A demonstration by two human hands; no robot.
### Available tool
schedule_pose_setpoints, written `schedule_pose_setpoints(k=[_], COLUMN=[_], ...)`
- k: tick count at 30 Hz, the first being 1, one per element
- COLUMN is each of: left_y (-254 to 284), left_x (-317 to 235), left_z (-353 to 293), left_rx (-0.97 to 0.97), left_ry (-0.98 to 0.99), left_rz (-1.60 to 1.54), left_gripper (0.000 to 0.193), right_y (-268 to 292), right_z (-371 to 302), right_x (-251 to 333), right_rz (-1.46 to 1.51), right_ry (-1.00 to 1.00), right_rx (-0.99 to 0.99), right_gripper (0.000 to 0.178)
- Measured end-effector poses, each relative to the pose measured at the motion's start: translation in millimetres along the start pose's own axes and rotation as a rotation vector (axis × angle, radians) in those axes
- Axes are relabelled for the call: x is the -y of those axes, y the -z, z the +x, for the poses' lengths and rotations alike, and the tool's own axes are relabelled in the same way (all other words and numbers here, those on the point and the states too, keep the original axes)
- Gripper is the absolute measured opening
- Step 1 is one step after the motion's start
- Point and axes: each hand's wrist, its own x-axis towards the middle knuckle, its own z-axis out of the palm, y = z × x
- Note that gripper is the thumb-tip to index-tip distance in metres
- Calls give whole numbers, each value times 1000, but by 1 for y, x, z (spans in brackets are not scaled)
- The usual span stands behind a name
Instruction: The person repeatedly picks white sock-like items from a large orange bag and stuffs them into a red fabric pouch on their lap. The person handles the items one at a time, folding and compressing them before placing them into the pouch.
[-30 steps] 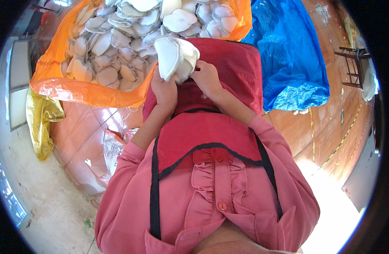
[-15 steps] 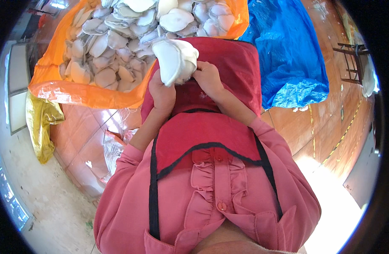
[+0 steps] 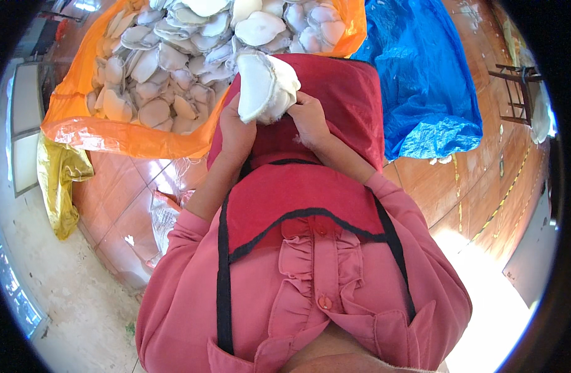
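Both hands hold a white padded piece [image 3: 265, 87] above the red apron [image 3: 298, 186], just in front of the orange sheet [image 3: 99, 133]. The left hand [image 3: 236, 133] has its grip clamped on the piece's lower left edge, fingers curled behind it. The right hand [image 3: 310, 118] pinches the piece's right side, its grip closed on the fluffy white edge. The piece stands tilted, its rounded face turned left toward the orange sheet. On that sheet lies a heap of white padded pieces [image 3: 173, 68], many overlapping. To the right of the orange sheet a blue tarp [image 3: 428, 81] lies crumpled on the wooden floor [image 3: 484, 186]. Left of the orange sheet, a yellow plastic bag [image 3: 59, 180] sags beside it.
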Motion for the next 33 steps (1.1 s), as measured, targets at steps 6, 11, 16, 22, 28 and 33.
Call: schedule_pose_setpoints(k=[6, 11, 16, 22, 28, 33], left_y=[3, 4, 11, 5, 19, 29], left_x=[20, 16, -39, -31, -2, 14], left_z=[2, 7, -3, 19, 23, 23], left_rx=[62, -94, -193, 393, 317, 320], left_ry=[136, 101, -703, -703, -576, -501], left_rz=[-40, 168, 691, 883, 997, 922], left_gripper=[22, 25, 36, 27, 29, 27], right_y=[7, 2, 2, -7, -11, -7], right_z=[6, 3, 7, 7, -2, 11], right_x=[-8, 13, 2, -21, -2, -28], right_rz=[-104, -305, -487, -218, -443, -444], right_ry=[64, 32, 135, 389, 203, 268], right_rx=[23, 2, -91, 123, 83, 94], right_gripper=[32, 37, 32, 26, 25, 24])
